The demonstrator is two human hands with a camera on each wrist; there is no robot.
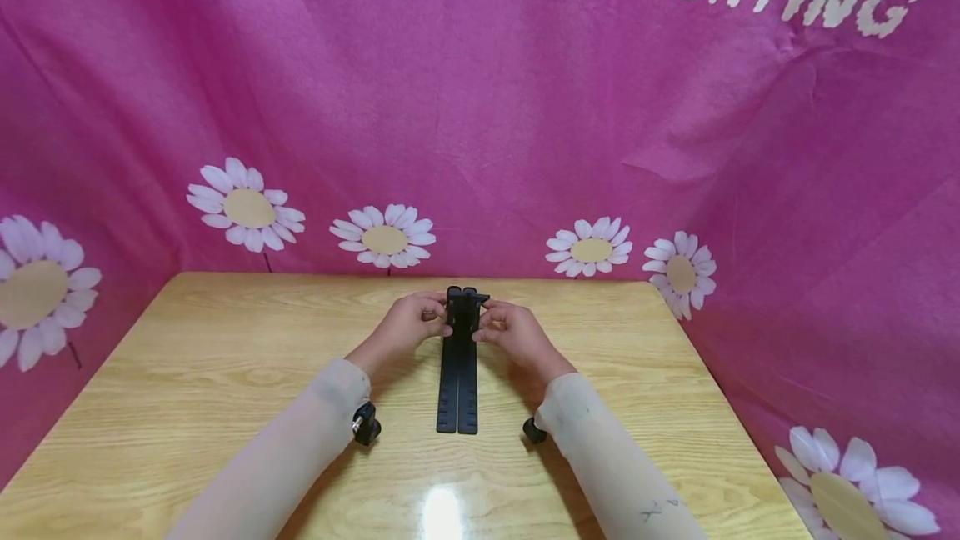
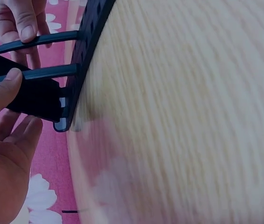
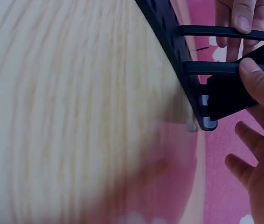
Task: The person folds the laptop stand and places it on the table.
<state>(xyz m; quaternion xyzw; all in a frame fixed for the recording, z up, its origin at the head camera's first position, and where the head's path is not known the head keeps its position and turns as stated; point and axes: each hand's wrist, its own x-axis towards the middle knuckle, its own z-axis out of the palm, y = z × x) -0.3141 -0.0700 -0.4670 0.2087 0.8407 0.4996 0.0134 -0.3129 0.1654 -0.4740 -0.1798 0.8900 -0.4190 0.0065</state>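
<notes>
A black folding stand (image 1: 457, 390) lies lengthwise on the wooden table, its base made of two long slotted strips side by side. At its far end, raised arms (image 2: 52, 71) and a dark flat plate (image 3: 227, 95) stand up from the base. My left hand (image 1: 411, 322) pinches the left arm, its thumb on the bar and its fingers behind. From the other side my right hand (image 1: 519, 335) holds the right arm the same way, its lower fingers spread apart in the right wrist view. Part of the upper plate is hidden behind the hands.
The light wooden table (image 1: 247, 373) reaches a magenta cloth (image 1: 480, 107) printed with white daisies, which hangs behind and at both sides. Black wrist cameras (image 1: 367, 425) sit under both sleeves, close above the table.
</notes>
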